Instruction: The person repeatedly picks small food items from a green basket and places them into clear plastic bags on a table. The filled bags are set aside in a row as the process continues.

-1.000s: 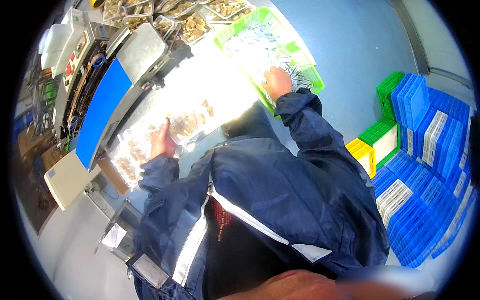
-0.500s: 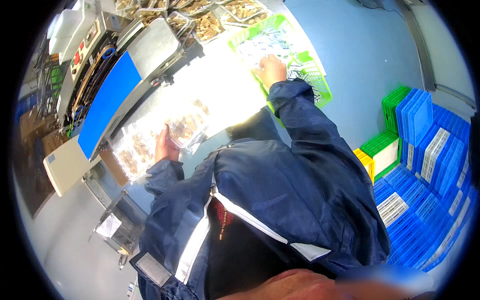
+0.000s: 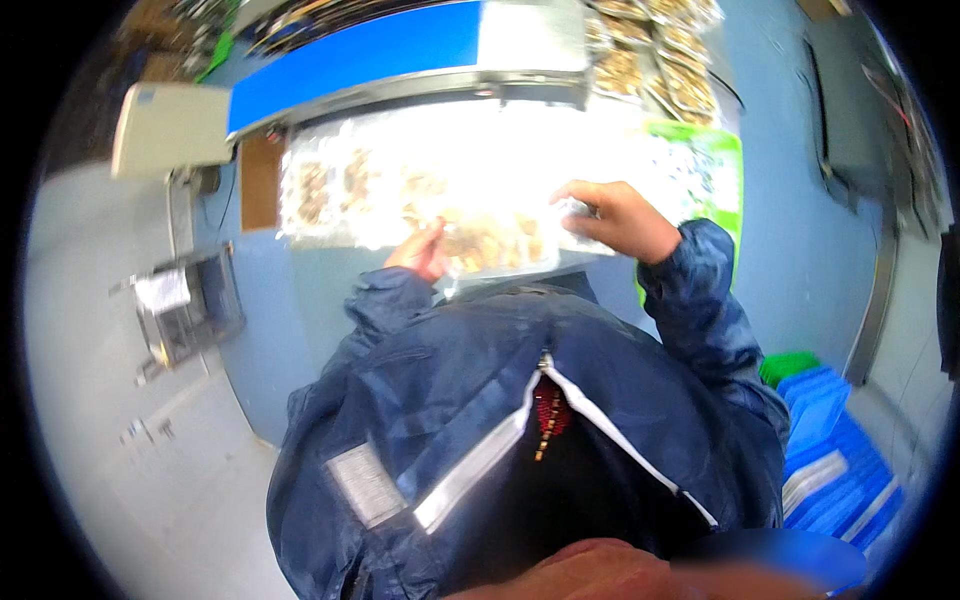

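Note:
A clear plastic tray of brownish food [image 3: 495,245] lies on the bright work surface [image 3: 470,160] in front of me. My left hand [image 3: 422,252] rests on its left edge with the fingers curled. My right hand [image 3: 615,215] is closed on a small clear packet [image 3: 578,215] just above the tray's right end. More clear trays of food [image 3: 340,190] lie in a row to the left. A green crate [image 3: 715,165] with small packets stands right of my right hand. Both arms are in dark blue jacket sleeves.
A machine with a blue panel [image 3: 350,50] runs along the far side. Further filled trays [image 3: 650,60] are lined up at the upper right. Stacked blue crates [image 3: 835,450] and a green one [image 3: 785,365] stand at the lower right. A metal rack [image 3: 185,310] stands to the left.
My right hand has come away from the green crate to the tray, now holding a small packet. My head has turned, so the whole scene has rotated in view.

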A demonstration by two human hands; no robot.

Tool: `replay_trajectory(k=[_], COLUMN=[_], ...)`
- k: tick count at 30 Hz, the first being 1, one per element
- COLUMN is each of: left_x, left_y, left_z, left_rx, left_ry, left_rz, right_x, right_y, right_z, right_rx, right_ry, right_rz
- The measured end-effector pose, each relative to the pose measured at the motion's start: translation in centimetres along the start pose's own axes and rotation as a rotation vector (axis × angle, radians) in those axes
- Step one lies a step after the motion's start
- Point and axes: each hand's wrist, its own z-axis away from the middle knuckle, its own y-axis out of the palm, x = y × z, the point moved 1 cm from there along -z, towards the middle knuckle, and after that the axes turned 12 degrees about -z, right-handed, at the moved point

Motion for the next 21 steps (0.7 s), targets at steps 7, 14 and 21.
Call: replay_trajectory(k=[7,14,21], left_x=[1.0,3.7,-7.2], left_y=[-0.9,-9.4,-21.8], left_z=[3.7,2.8,3.4], left_rx=[0.046,0.05,-0.539], left_ry=[0.136,0.204,0.576], left_rz=[0.137,0.421,0.3], right_x=[6.7,5.5,-15.8], right_y=[4.2,4.6,-2.3], right_z=[-3.9,-6.9,-5.4], right_rx=[-0.171,-0.145,-0.226], right_ry=[0.079,0.191,0.578], right_rz=[0.292,-0.11,0.717])
